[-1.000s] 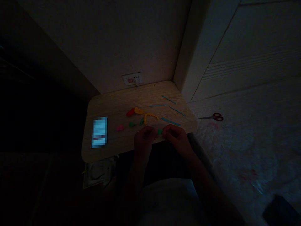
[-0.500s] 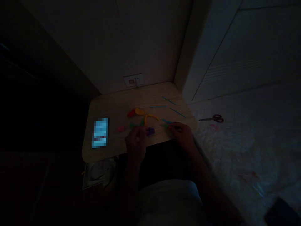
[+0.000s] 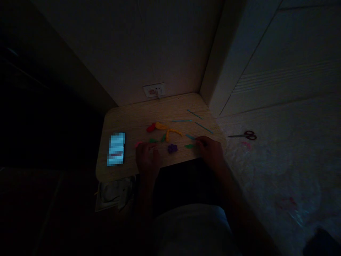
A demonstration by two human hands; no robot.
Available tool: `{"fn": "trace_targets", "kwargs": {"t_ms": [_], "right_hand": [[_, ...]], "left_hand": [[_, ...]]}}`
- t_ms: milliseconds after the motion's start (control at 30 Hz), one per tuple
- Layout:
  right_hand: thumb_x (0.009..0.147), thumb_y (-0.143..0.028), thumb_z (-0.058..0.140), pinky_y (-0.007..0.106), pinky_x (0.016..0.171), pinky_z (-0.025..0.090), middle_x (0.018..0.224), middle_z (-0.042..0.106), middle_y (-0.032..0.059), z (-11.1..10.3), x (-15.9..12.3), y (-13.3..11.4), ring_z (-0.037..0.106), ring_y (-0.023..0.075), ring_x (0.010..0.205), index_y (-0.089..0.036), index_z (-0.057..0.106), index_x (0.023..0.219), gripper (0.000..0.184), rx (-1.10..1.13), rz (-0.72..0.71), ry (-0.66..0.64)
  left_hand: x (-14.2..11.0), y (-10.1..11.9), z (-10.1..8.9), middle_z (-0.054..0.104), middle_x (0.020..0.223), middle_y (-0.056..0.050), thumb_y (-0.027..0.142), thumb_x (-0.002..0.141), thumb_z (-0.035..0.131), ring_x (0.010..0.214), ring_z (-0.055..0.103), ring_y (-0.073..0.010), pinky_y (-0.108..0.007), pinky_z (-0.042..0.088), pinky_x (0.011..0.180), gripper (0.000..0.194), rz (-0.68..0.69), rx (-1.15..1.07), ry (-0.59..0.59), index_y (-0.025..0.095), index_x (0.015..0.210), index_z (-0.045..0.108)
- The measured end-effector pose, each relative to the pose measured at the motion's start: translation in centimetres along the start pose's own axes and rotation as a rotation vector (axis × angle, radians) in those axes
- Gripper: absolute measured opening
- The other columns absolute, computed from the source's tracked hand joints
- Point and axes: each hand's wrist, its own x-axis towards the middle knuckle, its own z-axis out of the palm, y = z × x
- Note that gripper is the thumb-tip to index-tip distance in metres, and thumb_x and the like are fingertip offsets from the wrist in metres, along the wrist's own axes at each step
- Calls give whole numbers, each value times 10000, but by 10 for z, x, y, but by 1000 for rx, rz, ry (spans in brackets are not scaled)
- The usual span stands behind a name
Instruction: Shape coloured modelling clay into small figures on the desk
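The scene is dim. My left hand (image 3: 147,158) is low over the table's front edge beside a pink lump of modelling clay (image 3: 138,144), partly hiding it; its fingers are curled but apart, with nothing visible in them. My right hand (image 3: 211,151) pinches the near end of a blue modelling tool (image 3: 190,137). Just left of its fingers lies a green clay leaf (image 3: 189,146). Between my hands sits a purple clay cluster like grapes (image 3: 172,148). Behind it are a bent orange clay strip (image 3: 174,131), green clay pieces (image 3: 152,140), an orange clay piece (image 3: 160,126) and a red one (image 3: 151,127).
On the small wooden table (image 3: 128,117), a lit phone (image 3: 116,149) lies at left and thin blue tools (image 3: 204,127) at back right. Red-handled scissors (image 3: 249,135) rest on the plastic-covered surface to the right. A wall socket (image 3: 154,90) with a plug is behind.
My left hand has moved left, away from the purple cluster. My right hand has let go of the green leaf and shifted right to the blue tool's end. The view has shifted slightly.
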Motion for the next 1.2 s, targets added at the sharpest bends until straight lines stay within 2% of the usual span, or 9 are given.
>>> {"fn": "trace_targets", "kwargs": {"t_ms": [200,367,533,633,733,867,1000,1067,1200], "right_hand": [[938,-368,585,370,713,527,923,817,108,-3,-3,5,738,268,770,-203,800,1004,279,32,17,53],[927,-411,594,349,674,509,853,803,111,-6,-6,-2,711,251,713,-177,798,962,313,142,7,101],[932,-387,601,336,676,510,835,789,95,-5,-10,-13,691,231,699,-175,795,973,290,219,-37,63],[936,-381,608,330,670,510,834,786,88,-7,-12,-17,680,221,686,-178,796,971,279,226,-65,54],[935,-371,613,327,652,506,812,779,79,-11,-13,-19,659,210,654,-184,795,957,262,219,-75,60],[941,-368,611,321,627,489,780,766,66,-13,-14,-22,651,206,648,-193,796,956,255,245,-86,59],[933,-362,647,303,609,471,743,740,38,-12,-17,-33,619,180,622,-199,797,962,224,334,-96,4],[922,-359,678,290,610,470,768,736,30,-11,-18,-43,623,176,658,-210,794,1027,216,422,-102,-43],[916,-356,714,274,652,510,990,763,55,-8,-17,-61,665,188,832,-251,753,1221,326,670,-109,-160]], "left_hand": [[9,-24,-13,669,1020,-94,214,913,563,1019,612,-281,-441,481,966,138,-33,139,32,221,989,678],[22,-29,-19,680,1121,-133,204,885,601,1085,597,-342,-506,461,973,215,-51,318,-55,207,1056,730],[36,-24,-10,652,1349,-143,215,854,666,1245,543,-402,-590,414,1056,272,26,375,-263,228,1113,748],[41,-20,-3,632,1391,-151,209,856,670,1270,526,-414,-613,411,1056,228,41,413,-303,224,1065,758],[43,-18,1,642,1376,-147,188,862,654,1273,531,-404,-608,409,1063,220,35,398,-286,231,1054,752],[42,-18,2,704,1251,-139,191,899,601,1197,585,-363,-567,420,1060,260,-8,266,-244,230,1112,744],[40,-4,-3,721,999,-71,301,936,606,932,642,-246,-387,506,899,188,-56,-111,-197,209,1036,737],[38,10,-8,690,912,-38,331,924,651,814,619,-199,-315,498,782,154,-46,-277,-229,210,966,736],[30,36,-13,666,870,-38,338,954,631,823,614,-200,-304,490,771,181,-40,-452,-350,220,893,754]]}}
